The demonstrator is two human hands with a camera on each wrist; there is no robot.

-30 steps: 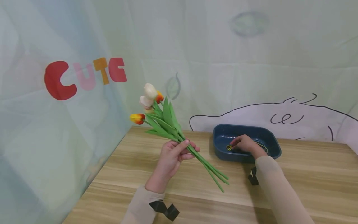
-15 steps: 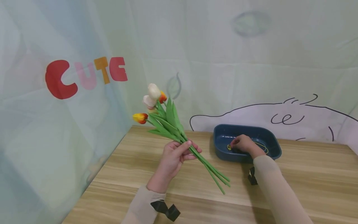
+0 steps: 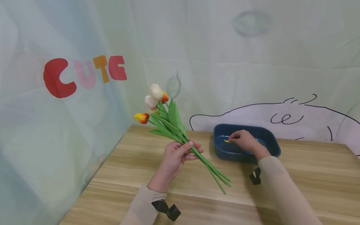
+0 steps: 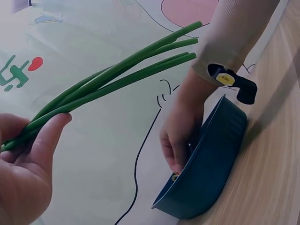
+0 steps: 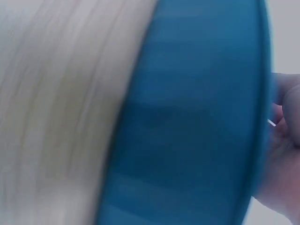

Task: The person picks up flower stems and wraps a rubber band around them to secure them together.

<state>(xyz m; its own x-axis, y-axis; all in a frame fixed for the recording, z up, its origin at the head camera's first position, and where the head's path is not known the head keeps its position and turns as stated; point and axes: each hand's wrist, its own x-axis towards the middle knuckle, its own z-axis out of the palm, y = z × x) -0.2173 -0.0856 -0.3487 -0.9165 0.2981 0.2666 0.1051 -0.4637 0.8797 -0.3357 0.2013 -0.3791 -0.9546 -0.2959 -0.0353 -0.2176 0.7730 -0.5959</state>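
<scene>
My left hand (image 3: 175,157) grips a bunch of artificial tulips (image 3: 175,117) by the stems, thumb across them. White and orange-yellow heads point up left; the green stem ends (image 4: 159,61) slant down right. Inside a dark blue plastic basin (image 3: 234,156), my right hand (image 3: 245,140) pinches a thin yellow rubber band (image 3: 226,141) between thumb and fingertips. A bit of yellow (image 4: 175,177) also shows at those fingertips in the left wrist view. A thin pale loop (image 3: 262,143) lies partly hidden behind the right wrist. In the blurred right wrist view, the basin wall (image 5: 187,117) covers most of that hand.
The basin stands on a wood-grain table (image 3: 126,184) near its back edge. Behind hangs a printed cloth backdrop (image 3: 208,84), with another cloth side (image 3: 56,140) at the left. Black mounts (image 3: 174,212) are strapped on both sleeves.
My right hand has risen slightly within the basin, and the yellow band has come up with its fingertips. The left hand with the tulips shifted slightly right, then stayed nearly still.
</scene>
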